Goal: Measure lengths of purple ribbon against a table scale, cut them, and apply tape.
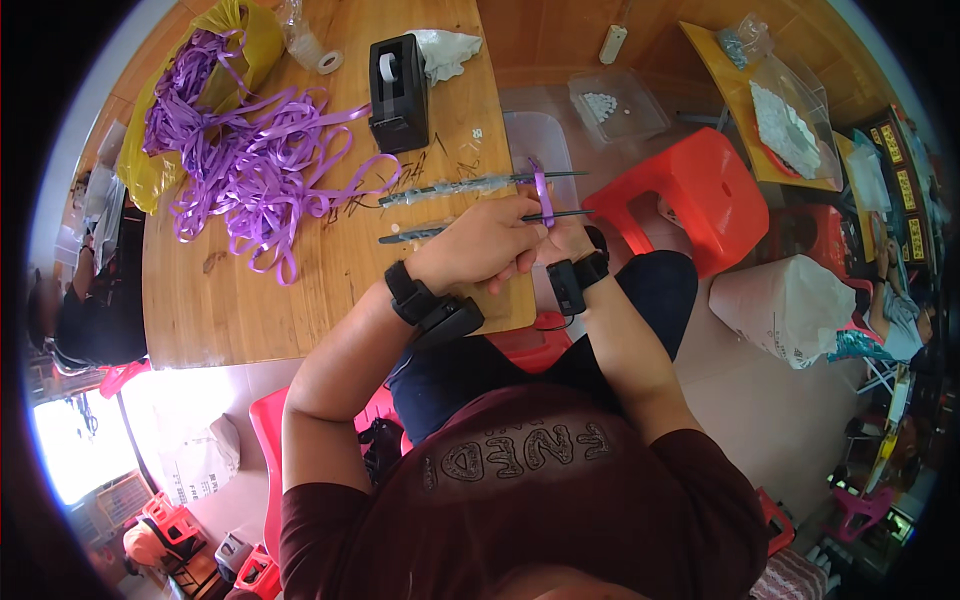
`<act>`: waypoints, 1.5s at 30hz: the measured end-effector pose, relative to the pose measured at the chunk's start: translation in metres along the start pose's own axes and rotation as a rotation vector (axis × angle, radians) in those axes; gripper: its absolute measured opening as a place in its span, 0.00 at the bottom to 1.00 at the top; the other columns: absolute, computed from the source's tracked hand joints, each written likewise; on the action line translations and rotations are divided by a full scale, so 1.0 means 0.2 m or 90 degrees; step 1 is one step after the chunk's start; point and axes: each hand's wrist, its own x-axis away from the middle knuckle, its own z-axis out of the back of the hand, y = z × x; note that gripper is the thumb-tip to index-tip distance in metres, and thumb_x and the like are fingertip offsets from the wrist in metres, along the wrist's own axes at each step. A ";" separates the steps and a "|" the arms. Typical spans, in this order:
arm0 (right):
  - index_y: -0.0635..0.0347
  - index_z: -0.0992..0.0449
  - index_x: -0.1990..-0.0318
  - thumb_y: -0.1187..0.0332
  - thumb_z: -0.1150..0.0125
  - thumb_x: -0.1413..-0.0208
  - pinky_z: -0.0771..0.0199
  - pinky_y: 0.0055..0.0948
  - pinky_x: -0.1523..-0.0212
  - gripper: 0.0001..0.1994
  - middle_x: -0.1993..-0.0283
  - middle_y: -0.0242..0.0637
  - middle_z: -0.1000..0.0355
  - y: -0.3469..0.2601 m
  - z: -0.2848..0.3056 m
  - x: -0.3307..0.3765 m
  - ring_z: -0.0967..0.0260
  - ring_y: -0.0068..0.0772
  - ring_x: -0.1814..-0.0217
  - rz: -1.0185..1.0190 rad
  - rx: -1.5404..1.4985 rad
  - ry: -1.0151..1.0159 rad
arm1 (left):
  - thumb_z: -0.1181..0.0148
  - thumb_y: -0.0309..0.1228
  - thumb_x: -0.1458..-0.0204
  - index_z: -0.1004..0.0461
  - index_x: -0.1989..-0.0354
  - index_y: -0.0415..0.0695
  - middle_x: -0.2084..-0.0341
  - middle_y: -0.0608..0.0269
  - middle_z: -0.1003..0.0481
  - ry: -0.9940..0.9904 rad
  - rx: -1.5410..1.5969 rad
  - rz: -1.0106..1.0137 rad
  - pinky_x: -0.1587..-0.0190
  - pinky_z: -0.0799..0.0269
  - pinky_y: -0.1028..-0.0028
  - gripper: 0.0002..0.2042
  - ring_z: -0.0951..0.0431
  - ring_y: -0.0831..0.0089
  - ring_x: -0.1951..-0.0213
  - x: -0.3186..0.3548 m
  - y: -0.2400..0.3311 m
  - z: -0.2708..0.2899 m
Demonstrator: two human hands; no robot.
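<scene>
Two thin dark rods lie side by side near the table's right edge, their tips sticking out past it. Clear tape covers part of the far rod (440, 188); the near rod (408, 236) runs under my left hand. A short strip of purple ribbon (541, 192) crosses both rods beyond the edge. My left hand (482, 240) reaches over the near rod, its fingers closed at the ribbon's lower end. Against those fingertips, my right hand (568, 243) is also closed at the ribbon, its fingertips partly hidden. Both wrists wear black strapped devices.
A tangled heap of purple ribbon (265, 165) spills from a yellow plastic bag (262, 50) on the wooden table (220, 325). Behind the rods stands a black tape dispenser (400, 115). Red stools (705, 195), a clear bin (620, 112) and a white sack (785, 305) are to the right.
</scene>
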 end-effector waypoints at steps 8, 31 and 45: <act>0.54 0.24 0.56 0.52 0.46 0.35 0.27 0.47 0.48 0.16 0.59 0.38 0.25 -0.07 0.05 0.08 0.27 0.42 0.52 0.098 0.042 0.152 | 0.52 0.32 0.36 0.35 0.37 0.40 0.78 0.67 0.29 -0.002 -0.007 -0.019 0.82 0.33 0.80 0.20 0.31 0.83 0.83 0.01 0.01 -0.01; 0.57 0.36 0.34 0.74 0.39 0.40 0.33 0.18 0.66 0.26 0.59 0.31 0.28 -0.23 -0.29 0.33 0.34 0.16 0.67 0.404 0.741 0.532 | 0.36 0.25 0.47 0.20 0.61 0.41 0.69 0.55 0.22 0.609 -0.520 -0.436 0.62 0.28 0.65 0.06 0.23 0.58 0.67 0.50 -0.11 0.23; 0.59 0.21 0.48 0.73 0.33 0.48 0.29 0.25 0.68 0.18 0.70 0.40 0.23 0.23 -0.78 0.29 0.27 0.28 0.71 0.205 1.131 0.176 | 0.35 0.28 0.49 0.21 0.58 0.39 0.59 0.52 0.22 0.570 -0.569 -0.425 0.52 0.26 0.61 0.11 0.21 0.53 0.56 0.64 -0.22 0.17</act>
